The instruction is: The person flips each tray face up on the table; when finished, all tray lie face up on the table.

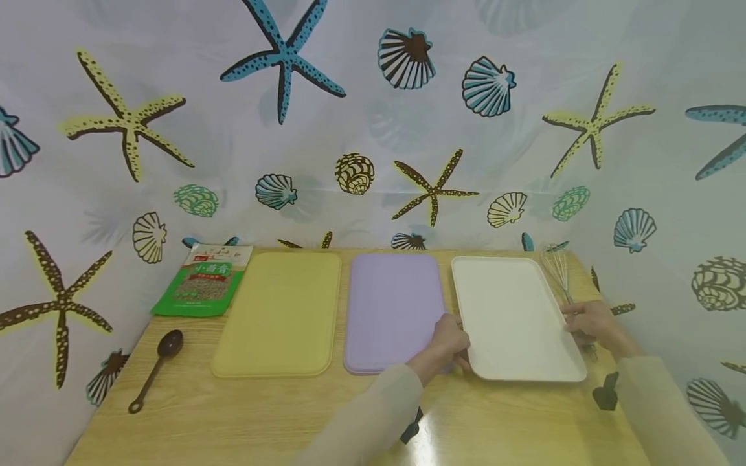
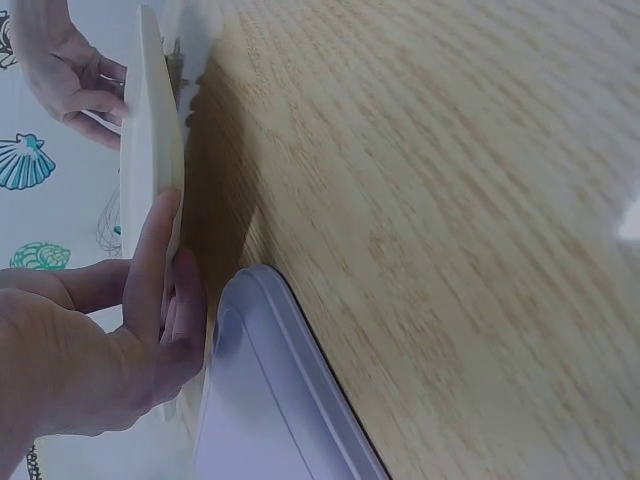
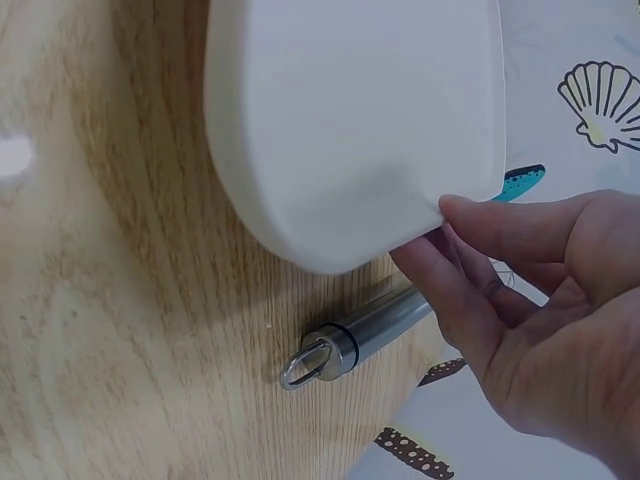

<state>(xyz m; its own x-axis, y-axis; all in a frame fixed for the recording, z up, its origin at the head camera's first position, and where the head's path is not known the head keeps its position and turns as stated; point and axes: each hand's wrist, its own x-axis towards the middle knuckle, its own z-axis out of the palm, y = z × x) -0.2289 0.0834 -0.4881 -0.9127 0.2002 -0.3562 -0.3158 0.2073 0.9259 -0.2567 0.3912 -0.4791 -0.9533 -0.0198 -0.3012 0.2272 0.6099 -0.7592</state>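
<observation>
Both hands hold a white rectangular tray (image 1: 519, 317) by its two long sides, and in the left wrist view it is lifted off the wooden table with a shadow under it. My left hand (image 1: 447, 338) grips the tray's left edge close to the near corner, fingers curled beneath. On the opposite edge my right hand (image 1: 591, 321) pinches the rim between thumb and fingers (image 3: 440, 270). A metal whisk (image 1: 557, 268) lies by the tray's right side; its steel handle (image 3: 385, 325) shows under the right hand. Beside the left hand lies a purple tray (image 1: 393, 310).
A yellow tray (image 1: 280, 314) lies left of the purple one. Farther left are a green seasoning packet (image 1: 204, 281) and a dark brown spoon (image 1: 157, 369). Behind the wooden table (image 1: 262, 421) hangs a curtain (image 1: 361, 116) printed with shells and starfish.
</observation>
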